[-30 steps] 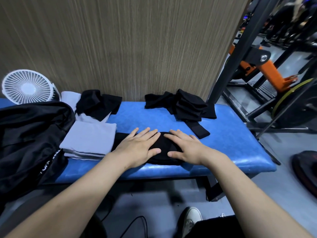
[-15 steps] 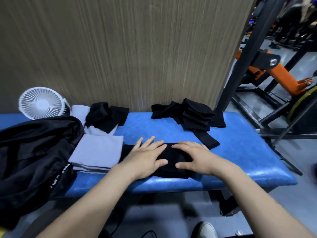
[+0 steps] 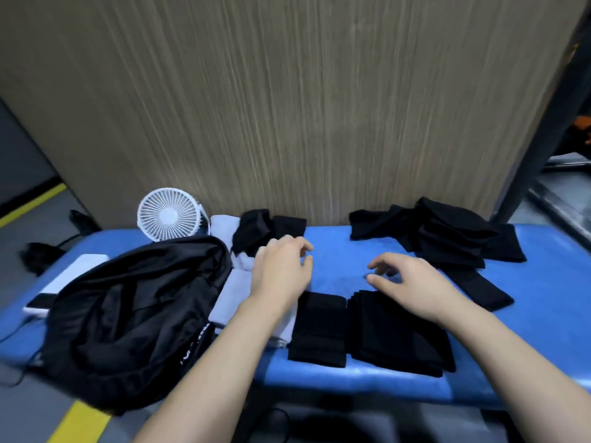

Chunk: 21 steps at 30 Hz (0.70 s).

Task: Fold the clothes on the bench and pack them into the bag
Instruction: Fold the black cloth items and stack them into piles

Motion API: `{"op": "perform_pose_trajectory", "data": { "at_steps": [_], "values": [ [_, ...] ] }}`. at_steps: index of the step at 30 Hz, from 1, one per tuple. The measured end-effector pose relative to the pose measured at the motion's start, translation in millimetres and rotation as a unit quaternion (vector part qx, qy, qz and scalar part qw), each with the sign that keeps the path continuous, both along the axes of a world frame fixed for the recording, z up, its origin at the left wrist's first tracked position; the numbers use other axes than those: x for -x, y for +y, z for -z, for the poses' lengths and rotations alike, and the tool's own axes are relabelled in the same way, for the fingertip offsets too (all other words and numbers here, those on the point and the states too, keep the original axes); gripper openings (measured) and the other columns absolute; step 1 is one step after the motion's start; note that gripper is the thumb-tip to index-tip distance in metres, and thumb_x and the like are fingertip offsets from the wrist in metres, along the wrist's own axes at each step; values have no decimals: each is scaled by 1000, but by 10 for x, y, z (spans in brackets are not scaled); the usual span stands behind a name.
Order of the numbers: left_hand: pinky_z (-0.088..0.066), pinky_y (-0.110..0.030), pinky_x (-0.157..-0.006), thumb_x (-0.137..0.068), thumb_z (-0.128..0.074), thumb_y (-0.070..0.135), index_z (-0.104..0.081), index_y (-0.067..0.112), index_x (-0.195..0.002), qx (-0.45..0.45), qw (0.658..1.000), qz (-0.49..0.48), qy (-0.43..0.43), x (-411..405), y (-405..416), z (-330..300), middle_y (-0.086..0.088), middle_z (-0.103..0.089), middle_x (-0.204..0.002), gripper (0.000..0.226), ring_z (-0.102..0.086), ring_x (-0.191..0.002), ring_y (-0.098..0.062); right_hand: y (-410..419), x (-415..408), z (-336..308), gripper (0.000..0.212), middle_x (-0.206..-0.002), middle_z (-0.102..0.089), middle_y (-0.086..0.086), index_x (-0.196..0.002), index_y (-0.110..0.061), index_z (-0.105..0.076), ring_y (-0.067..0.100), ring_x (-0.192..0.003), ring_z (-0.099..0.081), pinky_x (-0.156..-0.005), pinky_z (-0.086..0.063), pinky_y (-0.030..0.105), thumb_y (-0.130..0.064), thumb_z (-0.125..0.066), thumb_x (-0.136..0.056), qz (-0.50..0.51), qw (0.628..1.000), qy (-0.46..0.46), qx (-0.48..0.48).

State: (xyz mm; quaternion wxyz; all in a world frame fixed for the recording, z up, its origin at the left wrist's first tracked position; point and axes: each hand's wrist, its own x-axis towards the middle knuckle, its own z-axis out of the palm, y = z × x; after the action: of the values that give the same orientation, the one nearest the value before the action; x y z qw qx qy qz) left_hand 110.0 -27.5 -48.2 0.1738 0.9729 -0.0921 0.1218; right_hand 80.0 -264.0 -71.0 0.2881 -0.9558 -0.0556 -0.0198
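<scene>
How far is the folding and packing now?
Done: a folded black garment and a folded grey stack lie at the bench's front. In hand: nothing; the left hand and right hand hover empty. Left: the black piles behind, and packing everything into the black bag.

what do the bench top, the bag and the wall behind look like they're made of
Bench: likely vinyl or similar padded upholstery; blue, glossy, with soft highlights and a rounded edge.
Bag: seemingly thin nylon-type fabric; black, limp, creased, faint sheen.
Wall: looks like wood-grain laminate or veneer; tan, matte, fine vertical streaks. Real wood cannot be ruled out.
</scene>
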Motion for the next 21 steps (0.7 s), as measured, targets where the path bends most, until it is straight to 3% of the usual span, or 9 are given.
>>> {"op": "perform_pose_trajectory", "data": {
  "at_steps": [7,14,17,19,21],
  "values": [
    [-43,-38,-90,-86,-64,27,-45,25,-135,-50,992,-103,52,-556,390,-137,-4,-41,-133,52,-47,-123,-26,372,-251,26,23,-99,-65,-17,-110,-34,-62,11,-100,-60,-94,-45,35,-48,-60,-92,-14,1000,0,-3],
    [-40,-40,-96,-82,-73,37,-43,29,-136,-124,980,-119,98,-983,580,-218,-8,-50,-131,62,-43,-126,-31,798,-380,-2,29,-109,-63,-11,-117,-32,-59,15,-102,-59,-99,-42,38,-47,-57,-93,-41,999,7,-24],
    [-43,-38,-92,-83,-71,32,-56,37,-124,-123,984,-91,96,-1066,652,-147,-2,-59,-119,44,-52,-120,-26,970,-422,6,31,-112,-65,-7,-121,-29,-57,18,-105,-59,-100,-41,38,-45,-58,-94,-52,998,18,-21],
    [-47,-33,-78,-82,-68,25,-64,37,-99,-98,989,-76,79,-1063,695,-95,7,-64,-98,21,-60,-106,-20,1036,-446,7,33,-115,-65,-6,-123,-29,-56,19,-105,-59,-100,-42,39,-44,-58,-93,-53,998,24,-22],
    [-42,-29,-67,-83,-66,21,-65,29,-87,-65,993,-69,64,-1025,707,-84,12,-61,-79,9,-62,-94,-16,1064,-464,3,34,-116,-64,-5,-124,-28,-55,18,-102,-58,-98,-42,38,-42,-57,-94,-50,998,27,-31]
  ]
}}
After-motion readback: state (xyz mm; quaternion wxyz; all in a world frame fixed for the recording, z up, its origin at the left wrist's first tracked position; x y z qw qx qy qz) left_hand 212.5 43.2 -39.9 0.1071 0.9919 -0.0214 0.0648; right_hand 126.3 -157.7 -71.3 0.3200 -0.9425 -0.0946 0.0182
